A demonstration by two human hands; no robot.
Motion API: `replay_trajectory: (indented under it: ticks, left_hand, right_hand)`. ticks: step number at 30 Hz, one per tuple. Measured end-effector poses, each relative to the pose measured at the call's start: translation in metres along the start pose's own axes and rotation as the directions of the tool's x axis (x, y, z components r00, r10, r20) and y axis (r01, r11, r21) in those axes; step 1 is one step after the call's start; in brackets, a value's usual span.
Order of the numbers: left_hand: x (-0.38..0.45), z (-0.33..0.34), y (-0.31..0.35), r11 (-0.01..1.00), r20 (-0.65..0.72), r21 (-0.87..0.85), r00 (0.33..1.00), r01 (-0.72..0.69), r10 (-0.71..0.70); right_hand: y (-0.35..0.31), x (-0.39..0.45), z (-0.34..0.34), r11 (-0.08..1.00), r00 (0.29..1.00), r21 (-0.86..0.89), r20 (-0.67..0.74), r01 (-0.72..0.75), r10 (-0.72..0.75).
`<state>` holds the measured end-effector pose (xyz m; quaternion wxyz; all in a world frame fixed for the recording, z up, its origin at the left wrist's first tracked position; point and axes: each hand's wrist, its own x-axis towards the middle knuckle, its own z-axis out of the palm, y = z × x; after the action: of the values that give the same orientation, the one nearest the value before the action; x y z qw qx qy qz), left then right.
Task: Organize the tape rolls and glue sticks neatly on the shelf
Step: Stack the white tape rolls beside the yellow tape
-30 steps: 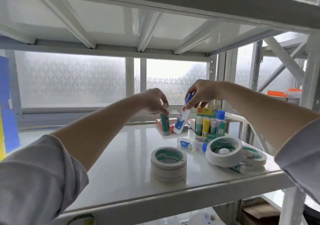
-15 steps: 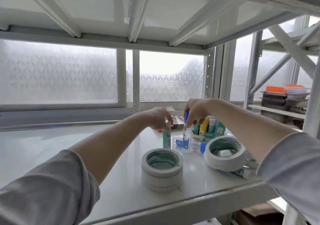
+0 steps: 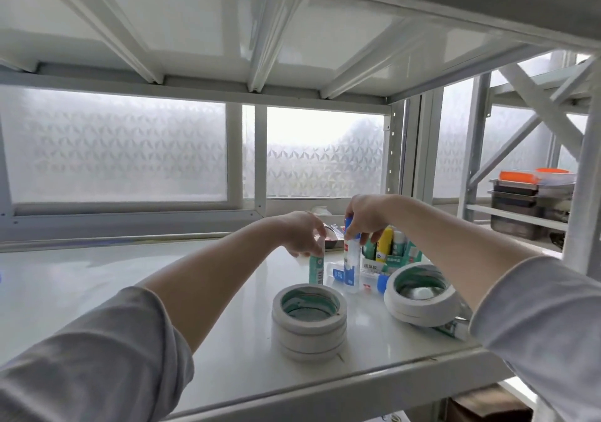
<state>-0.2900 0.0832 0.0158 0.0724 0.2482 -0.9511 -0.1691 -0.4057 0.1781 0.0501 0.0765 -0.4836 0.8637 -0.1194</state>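
Centre frame, on the shelf (image 3: 162, 278): your left hand (image 3: 300, 234) pinches the green stick (image 3: 316, 267), your right hand (image 3: 364, 215) the blue stick (image 3: 350, 267), both upright. Standing-up step, by the look. Next: let go gently, then neaten the tape stacks (image 3: 309, 321).

A storeroom: white metal racking (image 3: 325, 386) against frosted windows (image 3: 117, 148), stacked steel trays (image 3: 514, 194) alongside.

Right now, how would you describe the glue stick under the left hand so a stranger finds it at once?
Start at the neat stack of tape rolls near the front edge of the white shelf. Just behind it stands a green glue stick, upright, gripped at its top by the left hand. Its neighbour is blue and white.
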Motion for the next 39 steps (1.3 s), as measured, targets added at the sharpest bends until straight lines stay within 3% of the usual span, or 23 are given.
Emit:
replay_trajectory:
  ticks: [3, 8, 12, 17, 21, 27, 39]
  left_hand:
    - [-0.008, -0.007, -0.001, 1.000, 0.031, -0.020, 0.999, 0.021, -0.020]
    - [-0.035, -0.031, -0.007, 1.000, -0.042, -0.012, 0.999, 0.009, -0.009]
    - [-0.068, -0.038, 0.002, 0.996, -0.022, 0.074, 0.998, -0.053, 0.055]
    - [-0.103, -0.009, 0.013, 0.971, 0.195, 0.189, 0.975, -0.143, 0.106]
    - [-0.110, 0.026, 0.008, 0.940, 0.243, 0.294, 0.964, -0.175, 0.103]
    - [-0.116, 0.033, 0.006, 0.941, 0.175, 0.310, 0.981, -0.136, 0.084]
    - [-0.112, 0.033, 0.009, 0.958, 0.182, 0.247, 0.978, -0.143, 0.098]
  right_hand:
    - [0.003, -0.005, -0.002, 0.998, 1.000, -0.065, -0.017, -0.006, 0.005]
    - [0.000, -0.027, -0.023, 0.973, 0.993, -0.233, -0.111, 0.011, -0.037]
    - [-0.015, -0.058, -0.035, 0.969, 0.974, -0.202, -0.146, 0.142, -0.173]
    - [-0.035, -0.093, -0.004, 0.920, 0.955, -0.255, 0.073, 0.296, -0.287]
    - [-0.038, -0.104, 0.039, 0.883, 0.930, -0.307, 0.212, 0.356, -0.301]
    - [-0.033, -0.110, 0.054, 0.895, 0.901, -0.212, 0.286, 0.391, -0.326]
    - [-0.033, -0.103, 0.071, 0.834, 0.892, -0.339, 0.285, 0.436, -0.350]
